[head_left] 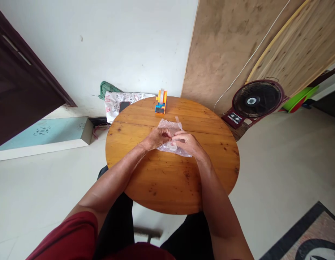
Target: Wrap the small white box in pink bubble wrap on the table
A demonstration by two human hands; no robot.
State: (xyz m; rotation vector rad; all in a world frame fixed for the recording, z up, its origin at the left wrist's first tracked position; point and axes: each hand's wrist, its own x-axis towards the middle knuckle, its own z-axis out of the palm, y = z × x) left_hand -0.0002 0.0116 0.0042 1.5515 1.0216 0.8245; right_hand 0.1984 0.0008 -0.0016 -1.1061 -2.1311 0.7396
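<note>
A piece of clear bubble wrap [165, 124] lies on the round wooden table [162, 173], partly covered by my hands. My left hand [157, 138] is closed at its left side, with thumb and forefinger pinched on the wrap near its middle. From the right, my right hand [188, 142] bends over the same spot, its fingers closed on the wrap and the fingertips almost meeting those of the left. A clear strip [178, 121], which looks like tape, sticks up from the far edge of the wrap. Whatever lies inside the wrap is too unclear to make out.
An orange and blue tape dispenser [161, 103] stands near the table's far edge. Beyond the table are a printed white sack [113, 104] with a green bag [109, 86], and a dark red fan [251, 102] on the right. A pale blue step [42, 128] is at left.
</note>
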